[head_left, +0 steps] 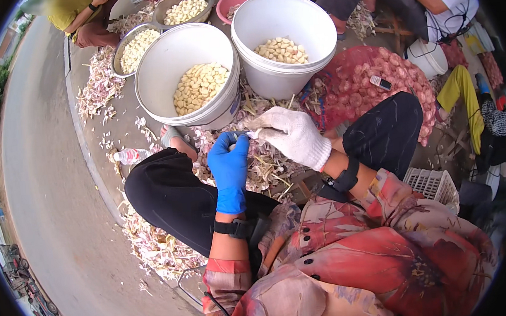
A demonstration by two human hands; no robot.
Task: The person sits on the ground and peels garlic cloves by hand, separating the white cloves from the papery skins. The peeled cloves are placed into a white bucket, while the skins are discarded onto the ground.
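Centre frame, blue rubber-gloved left hand (230,162) and white knit-gloved right hand (289,134) pinch a small pale garlic piece (252,135)! Loosen that pinch, and it could drop among pinkish papery peelings (267,167).

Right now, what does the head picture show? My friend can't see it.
A blue-gloved left hand and white-gloved right hand meet at something small above scattered garlic skins. Beyond stand two white buckets of peeled cloves; to their right, a phone lies on a red net of unpeeled garlic.
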